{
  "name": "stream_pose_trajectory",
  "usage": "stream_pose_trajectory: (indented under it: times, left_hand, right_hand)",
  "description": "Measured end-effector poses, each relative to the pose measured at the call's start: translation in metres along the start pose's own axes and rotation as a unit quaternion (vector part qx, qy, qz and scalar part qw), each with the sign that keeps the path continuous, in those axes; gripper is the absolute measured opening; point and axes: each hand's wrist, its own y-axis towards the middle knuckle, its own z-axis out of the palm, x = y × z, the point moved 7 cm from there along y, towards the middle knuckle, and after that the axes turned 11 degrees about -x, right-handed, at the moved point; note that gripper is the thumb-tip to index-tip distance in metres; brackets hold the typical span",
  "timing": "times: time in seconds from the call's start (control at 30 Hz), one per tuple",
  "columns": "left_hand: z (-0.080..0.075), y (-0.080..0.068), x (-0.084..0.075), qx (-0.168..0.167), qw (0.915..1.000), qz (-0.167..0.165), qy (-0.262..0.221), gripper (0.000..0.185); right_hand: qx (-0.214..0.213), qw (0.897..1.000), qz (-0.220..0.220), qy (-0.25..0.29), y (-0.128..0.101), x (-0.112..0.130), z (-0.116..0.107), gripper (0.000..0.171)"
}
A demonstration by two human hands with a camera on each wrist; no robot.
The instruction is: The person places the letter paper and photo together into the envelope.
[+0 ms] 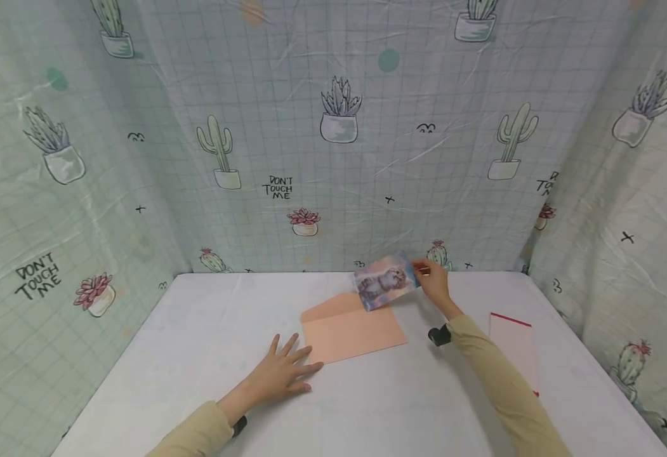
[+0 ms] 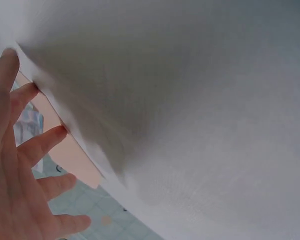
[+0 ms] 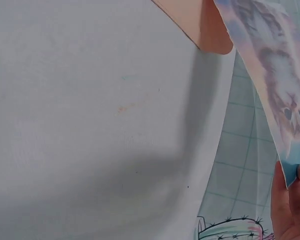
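A peach envelope [image 1: 351,333] lies on the white table with its flap [image 1: 329,306] opened out toward the back. My left hand [image 1: 280,371] has its fingers spread, and some fingertips touch the envelope's near left edge. Between thumb and fingers, my right hand [image 1: 433,284] pinches one end of a picture card [image 1: 386,281] printed with a kitten. The card is raised and tilted above the envelope's back right part, hiding some of the flap. In the right wrist view the kitten card [image 3: 279,75] hangs past the flap, its corner between the fingers [image 3: 282,200].
On the right side of the white table [image 1: 196,355] lies a clear pouch [image 1: 510,343] with a red strip along its top, partly covered by the right sleeve [image 1: 499,374]. A patterned cactus curtain [image 1: 264,139] encloses the table at the back and both sides.
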Motion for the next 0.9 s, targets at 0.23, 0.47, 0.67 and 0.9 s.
stream_pose_trajectory:
  times: [0.23,0.47,0.67,0.9]
  left_hand:
    - [-0.002,-0.003,-0.001,-0.009,0.9997,0.018,0.012,0.057]
    - [0.0,-0.003,0.0,0.008,0.9997,0.004,0.021,0.058]
    - [0.001,-0.003,-0.003,-0.001,0.9996,0.009,0.029,0.057]
    - [0.005,-0.004,-0.001,0.0,0.9996,0.006,0.027,0.056]
  right_hand:
    - [0.0,1.0,-0.001,0.008,0.003,-0.008,0.005,0.022]
    - [0.007,0.999,-0.033,0.031,0.004,-0.008,0.013,0.023]
    - [0.005,0.999,-0.04,0.037,0.005,-0.006,0.019,0.028]
    - [0.05,0.997,-0.043,0.042,0.003,-0.005,0.03,0.03]
